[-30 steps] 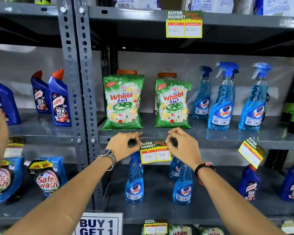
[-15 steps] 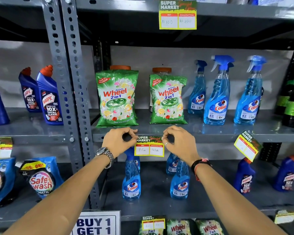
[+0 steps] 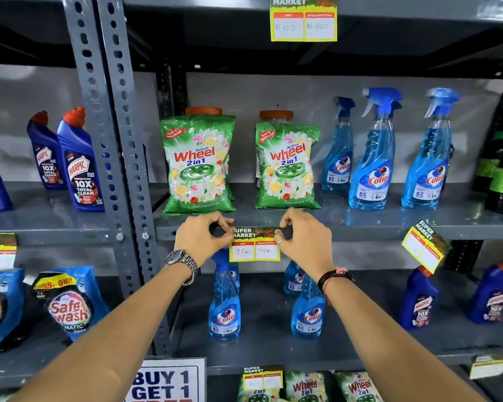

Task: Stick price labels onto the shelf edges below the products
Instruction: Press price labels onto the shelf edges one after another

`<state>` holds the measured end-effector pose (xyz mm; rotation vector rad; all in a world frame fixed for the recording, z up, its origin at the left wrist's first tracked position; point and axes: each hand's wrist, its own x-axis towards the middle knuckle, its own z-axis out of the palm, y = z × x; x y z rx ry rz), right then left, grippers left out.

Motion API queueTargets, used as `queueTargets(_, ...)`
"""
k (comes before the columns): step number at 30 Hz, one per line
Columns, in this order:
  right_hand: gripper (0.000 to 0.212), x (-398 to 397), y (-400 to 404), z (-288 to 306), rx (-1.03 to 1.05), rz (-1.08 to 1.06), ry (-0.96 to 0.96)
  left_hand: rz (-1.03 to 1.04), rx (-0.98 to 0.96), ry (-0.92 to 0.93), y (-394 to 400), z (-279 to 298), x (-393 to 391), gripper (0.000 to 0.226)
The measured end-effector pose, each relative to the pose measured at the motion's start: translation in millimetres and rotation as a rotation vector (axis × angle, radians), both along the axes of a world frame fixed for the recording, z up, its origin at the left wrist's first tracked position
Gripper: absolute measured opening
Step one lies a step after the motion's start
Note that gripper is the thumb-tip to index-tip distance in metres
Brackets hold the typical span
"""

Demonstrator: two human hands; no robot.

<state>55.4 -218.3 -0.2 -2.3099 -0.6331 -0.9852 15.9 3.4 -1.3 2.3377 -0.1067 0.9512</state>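
A yellow and green price label (image 3: 254, 245) marked 85 and 43 lies against the grey shelf edge (image 3: 360, 232), below the two green Wheel detergent bags (image 3: 198, 166). My left hand (image 3: 202, 237) pinches its upper left corner and my right hand (image 3: 304, 236) pinches its upper right corner. A strip of dark tape seems to run along the label's top under my fingertips. The label hangs level, with its lower half below the shelf edge.
Blue Colin spray bottles (image 3: 372, 158) stand right of the bags, Harpic bottles (image 3: 79, 163) left of the steel upright (image 3: 114, 140). Another label (image 3: 426, 248) hangs crooked on the same edge further right. One label (image 3: 304, 20) sits on the shelf above. More spray bottles stand below.
The view has closed in on the shelf and drifted slightly. Both hands stay on the label's top corners, which now sits level against the shelf edge.
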Motion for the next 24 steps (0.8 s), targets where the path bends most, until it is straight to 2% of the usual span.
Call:
queueTargets(5,0.032,4,7,-3,0.004,-0.038,-0.055,0.027,-0.035,-0.035,-10,1,-5,0.043)
queueTargets(8,0.042,9,13,-5,-0.010,-0.070,-0.087,0.068,-0.077,-0.064,-15,-1,-4,0.047)
queueTargets(16,0.016,12,1,-3,0.097,0.057,0.014,0.092,-0.005,-0.067,-24,-6,-6,0.030)
queueTargets(20,0.019,14,-9,-4,0.113,0.122,0.046,0.052,0.092,-0.047,-18,-12,-6,0.018)
queueTargets(24,0.021,18,-32,-2,0.208,0.367,0.167,0.047,0.105,-0.059,-21,-13,-8,0.017)
